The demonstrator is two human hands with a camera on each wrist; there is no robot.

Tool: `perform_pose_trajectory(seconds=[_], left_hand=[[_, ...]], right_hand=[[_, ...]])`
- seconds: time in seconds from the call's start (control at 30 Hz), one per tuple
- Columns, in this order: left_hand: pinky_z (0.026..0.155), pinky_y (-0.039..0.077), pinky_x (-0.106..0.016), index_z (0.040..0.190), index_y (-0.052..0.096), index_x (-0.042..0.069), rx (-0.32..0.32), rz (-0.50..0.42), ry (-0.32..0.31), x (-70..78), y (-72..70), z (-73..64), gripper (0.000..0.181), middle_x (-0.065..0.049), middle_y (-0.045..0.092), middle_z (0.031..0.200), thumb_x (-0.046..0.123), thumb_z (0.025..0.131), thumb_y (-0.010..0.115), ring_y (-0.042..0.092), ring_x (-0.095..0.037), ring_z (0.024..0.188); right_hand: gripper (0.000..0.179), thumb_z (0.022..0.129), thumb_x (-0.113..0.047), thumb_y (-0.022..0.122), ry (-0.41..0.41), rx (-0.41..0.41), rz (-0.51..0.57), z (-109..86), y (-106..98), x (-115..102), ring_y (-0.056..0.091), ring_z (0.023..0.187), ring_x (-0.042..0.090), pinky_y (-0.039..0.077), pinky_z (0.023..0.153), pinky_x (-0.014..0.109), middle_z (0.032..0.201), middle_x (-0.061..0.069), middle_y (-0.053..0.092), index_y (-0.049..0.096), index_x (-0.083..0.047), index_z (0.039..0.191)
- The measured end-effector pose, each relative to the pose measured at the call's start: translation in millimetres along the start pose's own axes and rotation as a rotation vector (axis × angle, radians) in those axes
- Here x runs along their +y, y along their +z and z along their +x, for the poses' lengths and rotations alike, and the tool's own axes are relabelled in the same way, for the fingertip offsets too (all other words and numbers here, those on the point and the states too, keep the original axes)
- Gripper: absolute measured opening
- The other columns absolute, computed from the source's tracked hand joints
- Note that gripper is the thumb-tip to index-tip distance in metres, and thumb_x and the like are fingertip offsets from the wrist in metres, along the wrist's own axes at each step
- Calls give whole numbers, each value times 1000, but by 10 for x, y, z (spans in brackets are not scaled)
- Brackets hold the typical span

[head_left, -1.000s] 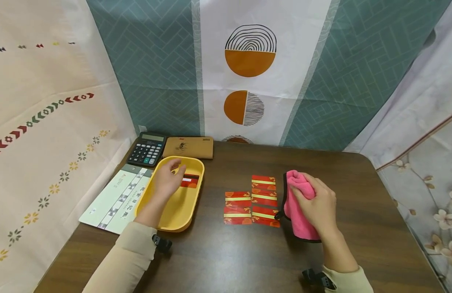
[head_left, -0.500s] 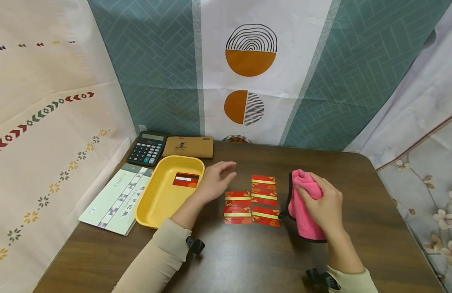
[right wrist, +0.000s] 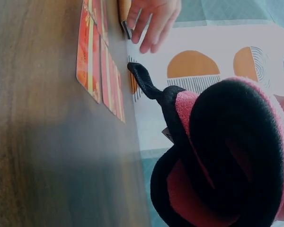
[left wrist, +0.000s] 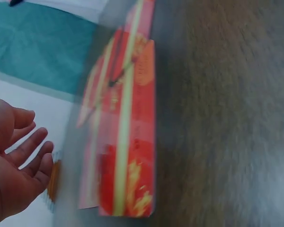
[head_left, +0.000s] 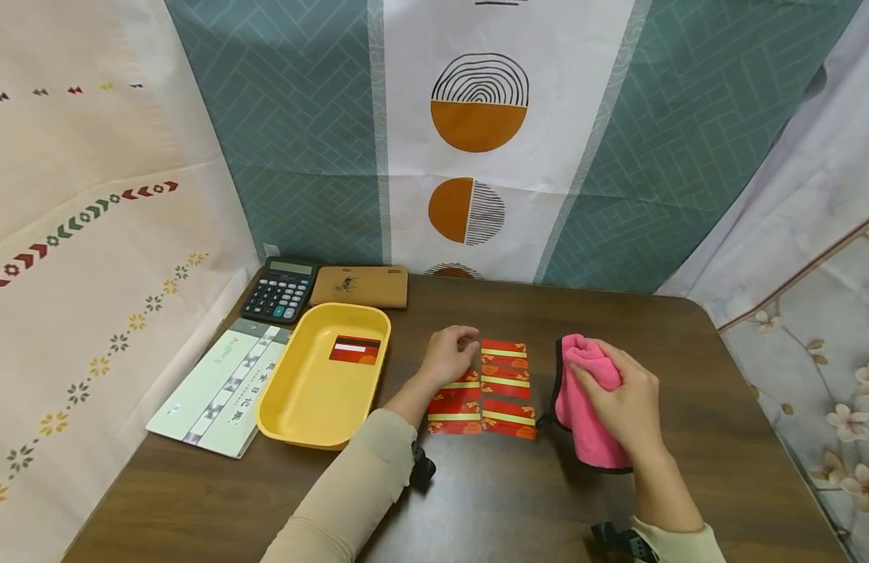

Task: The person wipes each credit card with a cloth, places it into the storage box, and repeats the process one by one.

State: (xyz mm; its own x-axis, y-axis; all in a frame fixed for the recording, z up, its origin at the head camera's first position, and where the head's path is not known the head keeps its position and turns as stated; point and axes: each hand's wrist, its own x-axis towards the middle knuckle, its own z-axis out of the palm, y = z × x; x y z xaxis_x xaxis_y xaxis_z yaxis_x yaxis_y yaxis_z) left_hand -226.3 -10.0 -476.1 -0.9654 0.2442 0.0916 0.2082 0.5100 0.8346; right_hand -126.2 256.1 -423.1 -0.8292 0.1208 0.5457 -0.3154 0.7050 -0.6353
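Several red cards with yellow stripes [head_left: 508,418] lie in two columns on the table. Over the upper end of their left column is my left hand [head_left: 448,356], fingers loosely bent with nothing in them; it hides part of those cards. In the left wrist view the same hand [left wrist: 19,161] appears beside the blurred cards [left wrist: 128,142]. To the right of the cards, my right hand [head_left: 627,399] grips a folded pink towel [head_left: 592,426] with black edging. The right wrist view shows the towel's rolled black edge [right wrist: 234,142] and its hanging loop [right wrist: 143,79].
A yellow tray [head_left: 265,422] at left holds one red card [head_left: 354,349] with a black stripe. Behind it lie a calculator [head_left: 279,291] and a tan wallet [head_left: 360,286]. A pale green account book [head_left: 212,391] lies left of the tray. Patterned cloth hangs behind the table.
My left hand has moved right, from over the yellow tray to the cards. My right hand has shifted slightly right, keeping hold of the pink towel. The cards stay in place.
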Motion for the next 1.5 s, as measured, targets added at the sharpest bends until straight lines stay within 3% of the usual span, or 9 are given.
perform_pose_trajectory(seconds=[0.2,0.37,0.53,0.67,0.83,1.03,1.13,1.27,1.5], left_hand=[[95,55,-39,128,67,2,-24,-19,-43,-140,217,130,32,-11,67,118,11,98,68,63,-27,109],[97,53,-38,131,66,3,-77,56,14,-188,291,207,37,-11,63,128,12,95,73,59,-27,110],[106,48,-41,138,62,7,-138,167,56,-177,272,292,48,-11,59,138,17,93,75,55,-29,124],[109,46,-42,142,59,11,-147,212,24,-173,213,344,51,-9,57,141,19,94,75,52,-28,130],[106,49,-42,145,56,9,-150,234,6,-173,145,353,60,-10,56,138,21,91,78,55,-28,123],[99,51,-38,146,53,7,-179,221,-17,-165,138,351,61,-7,64,114,18,92,77,59,-24,107],[90,50,-35,149,50,8,-218,292,-28,-141,131,351,60,-7,60,110,22,95,73,55,-22,100],[80,44,-34,154,45,19,-291,440,-33,-102,110,352,60,-9,52,113,27,99,66,46,-22,94],[86,48,-38,152,48,30,-330,547,-24,-78,99,364,55,-10,50,118,36,100,63,48,-23,99]], right_hand=[[51,76,-8,89,2,-27,-6,-41,10,84,68,96,26,42,82,0,113,11,74,72,-7,123],[51,76,-9,90,1,-31,-7,-52,7,120,69,99,26,41,85,-1,115,11,73,72,-8,124],[51,75,-10,90,4,-21,-9,-47,2,162,69,101,27,41,87,0,116,10,73,73,-8,123],[51,76,-10,90,18,-27,-11,-37,1,173,69,102,27,41,86,-1,117,11,73,72,-8,123],[50,77,-10,89,22,-34,-11,-29,10,171,69,101,28,41,86,-1,116,11,73,72,-8,124],[57,80,-9,87,44,-44,-5,-39,25,176,68,108,30,40,88,0,124,12,70,68,-13,133],[61,82,-9,84,44,-49,-3,-43,30,173,67,111,31,40,87,0,129,12,68,64,-19,139],[62,84,-9,83,21,-48,-5,-48,39,181,65,115,34,38,91,0,132,13,67,62,-21,141],[52,86,-6,80,-8,-46,-9,-54,35,181,66,110,33,38,89,2,127,12,69,66,-18,135]])
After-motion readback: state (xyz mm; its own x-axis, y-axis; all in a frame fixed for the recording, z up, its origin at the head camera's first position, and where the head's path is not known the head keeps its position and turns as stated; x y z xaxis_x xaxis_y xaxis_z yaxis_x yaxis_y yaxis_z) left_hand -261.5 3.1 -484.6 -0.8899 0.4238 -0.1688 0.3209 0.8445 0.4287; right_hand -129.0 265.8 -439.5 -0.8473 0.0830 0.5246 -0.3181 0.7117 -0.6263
